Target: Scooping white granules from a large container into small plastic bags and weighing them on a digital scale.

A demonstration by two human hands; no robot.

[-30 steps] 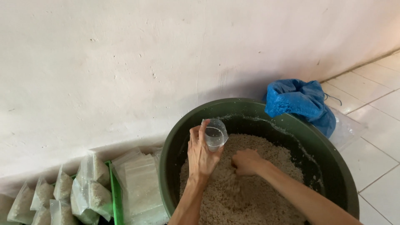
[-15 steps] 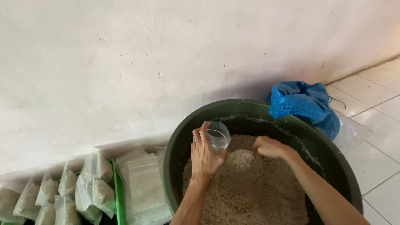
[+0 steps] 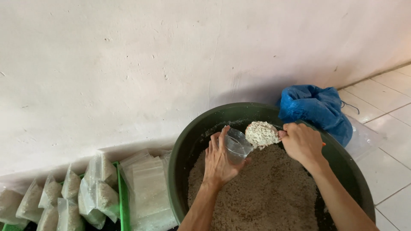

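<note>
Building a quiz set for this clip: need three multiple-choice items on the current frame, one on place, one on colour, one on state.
1. Where is the blue bag?
A. inside the tub
B. on the floor behind the tub's right rim, by the wall
C. among the packets on the left

2. What colour is the tub?
A. dark green
B. red
C. white

3. What is the state of the scoop in the right hand?
A. empty
B. heaped with grain
C. lying on the floor

Answers:
1 B, the bag sits past the rim where the tiles meet the wall.
2 A, rim and inner wall are dark green.
3 B, a pale mound tops it, held next to the clear bag in the left hand.
</note>
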